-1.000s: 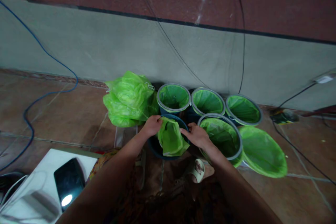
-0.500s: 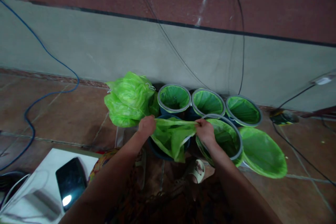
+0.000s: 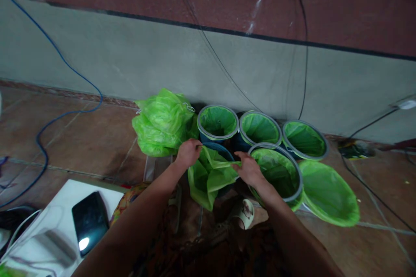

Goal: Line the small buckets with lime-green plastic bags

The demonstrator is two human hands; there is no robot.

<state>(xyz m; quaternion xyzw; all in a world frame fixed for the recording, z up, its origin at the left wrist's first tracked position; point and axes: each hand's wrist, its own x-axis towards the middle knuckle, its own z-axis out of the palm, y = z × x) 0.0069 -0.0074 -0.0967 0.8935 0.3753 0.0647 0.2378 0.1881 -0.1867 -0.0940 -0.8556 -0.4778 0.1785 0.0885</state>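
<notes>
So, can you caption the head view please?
Left hand and right hand hold a thin green bag over a round blue bucket.

A thin, translucent green bag (image 3: 205,178), creased and loosely folded, hangs over a round, dark-blue bin (image 3: 223,150) standing just below the frame's centre.

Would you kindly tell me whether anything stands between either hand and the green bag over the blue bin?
Nothing visible does: the left hand and right hand both touch the green bag, which partly covers the blue bin.
</notes>
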